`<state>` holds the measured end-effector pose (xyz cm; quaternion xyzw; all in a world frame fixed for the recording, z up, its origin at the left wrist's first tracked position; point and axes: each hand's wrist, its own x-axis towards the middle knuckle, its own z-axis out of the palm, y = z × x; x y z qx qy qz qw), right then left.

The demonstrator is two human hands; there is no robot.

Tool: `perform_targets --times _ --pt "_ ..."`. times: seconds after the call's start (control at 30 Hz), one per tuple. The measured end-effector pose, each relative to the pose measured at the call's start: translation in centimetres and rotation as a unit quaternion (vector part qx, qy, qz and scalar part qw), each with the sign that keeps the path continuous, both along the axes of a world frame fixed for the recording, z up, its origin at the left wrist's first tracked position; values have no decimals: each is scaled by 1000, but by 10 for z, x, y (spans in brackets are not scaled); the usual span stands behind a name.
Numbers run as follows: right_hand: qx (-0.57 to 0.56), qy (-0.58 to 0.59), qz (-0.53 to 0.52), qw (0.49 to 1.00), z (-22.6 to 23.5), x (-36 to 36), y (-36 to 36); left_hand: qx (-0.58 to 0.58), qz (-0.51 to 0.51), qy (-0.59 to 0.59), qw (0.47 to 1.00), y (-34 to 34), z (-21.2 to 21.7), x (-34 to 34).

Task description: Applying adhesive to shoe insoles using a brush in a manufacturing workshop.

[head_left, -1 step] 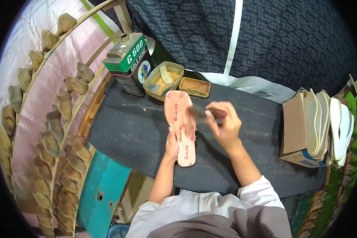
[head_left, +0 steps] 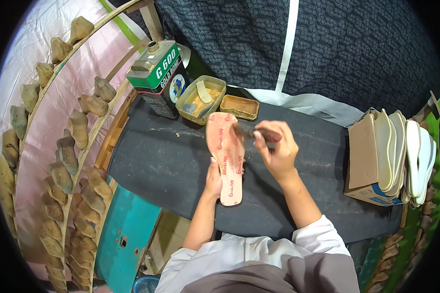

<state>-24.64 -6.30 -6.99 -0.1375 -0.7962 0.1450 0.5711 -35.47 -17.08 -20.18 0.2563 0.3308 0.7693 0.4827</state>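
Note:
A pale pink shoe insole (head_left: 232, 168) with red printing lies over the dark work surface, its broad end pointing away from me. My left hand (head_left: 213, 181) grips its left edge near the middle, and some fingertips show at the opposite edge. My right hand (head_left: 281, 152) is closed round the reddish-brown handle of a brush (head_left: 270, 135). The brush's dark head is smeared by motion and reaches the upper right side of the insole. A damp-looking, darker patch shows on the insole there.
Behind the insole stand a shallow brown dish (head_left: 253, 116), a stained tub (head_left: 186, 116) with scrapers and a green-and-black metal can (head_left: 154, 83). Right, a cardboard box (head_left: 361, 156) adjoins stacked white soles (head_left: 411, 156). Racks of shoe lasts (head_left: 66, 146) line the left.
My left hand has shifted the insole slightly to the right, turning it a little. The brush in my right hand has moved slightly.

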Motion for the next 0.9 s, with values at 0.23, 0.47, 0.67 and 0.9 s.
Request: perform_targets --times 0.23,0.47,0.67,0.9 --pt "-45 -20 24 999 -5 1 -3 -17 27 18 999 1 2 1" --pt "-185 32 58 981 -2 -4 4 1 13 -29 999 2 2 2" --pt "42 -5 20 999 -6 -8 5 24 3 -43 999 2 -2 -3" --pt "-154 -75 119 978 -18 1 -3 -1 70 -80 994 3 -5 -5"
